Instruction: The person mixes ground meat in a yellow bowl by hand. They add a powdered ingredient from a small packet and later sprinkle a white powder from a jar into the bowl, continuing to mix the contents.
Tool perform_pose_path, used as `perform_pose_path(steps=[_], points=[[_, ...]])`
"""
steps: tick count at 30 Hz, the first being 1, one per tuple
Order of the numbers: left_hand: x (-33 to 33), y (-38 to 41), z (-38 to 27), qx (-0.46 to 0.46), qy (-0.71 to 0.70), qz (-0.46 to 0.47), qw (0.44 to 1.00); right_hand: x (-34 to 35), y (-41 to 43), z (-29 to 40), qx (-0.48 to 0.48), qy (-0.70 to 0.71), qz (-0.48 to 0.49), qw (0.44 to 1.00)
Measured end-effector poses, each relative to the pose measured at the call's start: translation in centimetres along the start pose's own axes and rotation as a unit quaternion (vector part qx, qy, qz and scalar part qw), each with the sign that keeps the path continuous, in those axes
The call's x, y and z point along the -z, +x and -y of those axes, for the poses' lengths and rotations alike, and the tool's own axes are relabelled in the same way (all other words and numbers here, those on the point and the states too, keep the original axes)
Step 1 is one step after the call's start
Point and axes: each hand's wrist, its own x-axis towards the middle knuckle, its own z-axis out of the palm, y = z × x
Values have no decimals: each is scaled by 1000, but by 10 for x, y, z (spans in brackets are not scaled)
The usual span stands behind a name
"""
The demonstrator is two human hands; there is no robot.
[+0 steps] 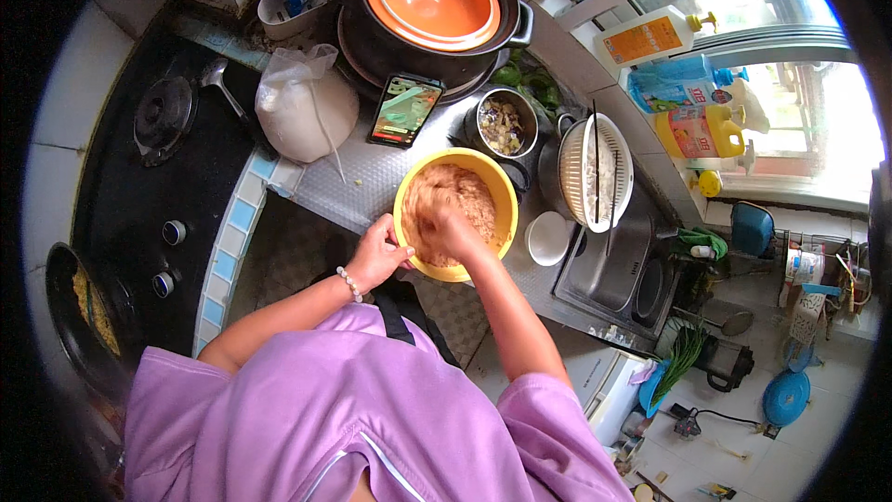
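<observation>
A yellow bowl (511,223) at the counter's front edge holds a pinkish-brown minced mixture (481,199). My left hand (382,249) grips the bowl's rim at its lower left, thumb over the edge, with a beaded bracelet at the wrist. My right hand (449,226) is down in the mixture, blurred, its fingers partly hidden, so their closure cannot be told. A lit smartphone (405,111) stands behind the bowl. To the right of the phone sits a metal pot (503,123) with chopped pieces in it. A small white bowl (547,238) is just right of the yellow bowl.
A tied plastic bag of white contents (306,108) and a large black pot (425,63) with an orange lid or dish stand behind. At right, a white colander (620,167) with chopsticks across it adjoins the steel sink (610,268). A black stovetop (188,188) lies left, with a pan (77,321).
</observation>
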Motion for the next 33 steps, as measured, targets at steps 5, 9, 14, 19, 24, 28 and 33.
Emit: perform_pose_path(steps=[5,9,14,19,24,28,33], points=[[1,1,10,19,-9,26,999,35,-6,-33,-153,-124,86,977],[-1,1,-3,11,-6,10,1000,-5,12,-10,12,-33,20,999],[4,1,8,22,-22,14,999,21,-7,-6,-113,357,-123,919],[0,-1,2,7,-11,1,1000,-6,10,1,-5,-24,24,999],[0,2,5,11,5,18,1000,25,-14,-35,43,-105,-33,993],[-3,3,-1,12,6,6,1000,7,22,-1,-6,11,-29,1000],[4,4,2,21,-2,17,1000,16,-12,-40,149,-134,-109,974]])
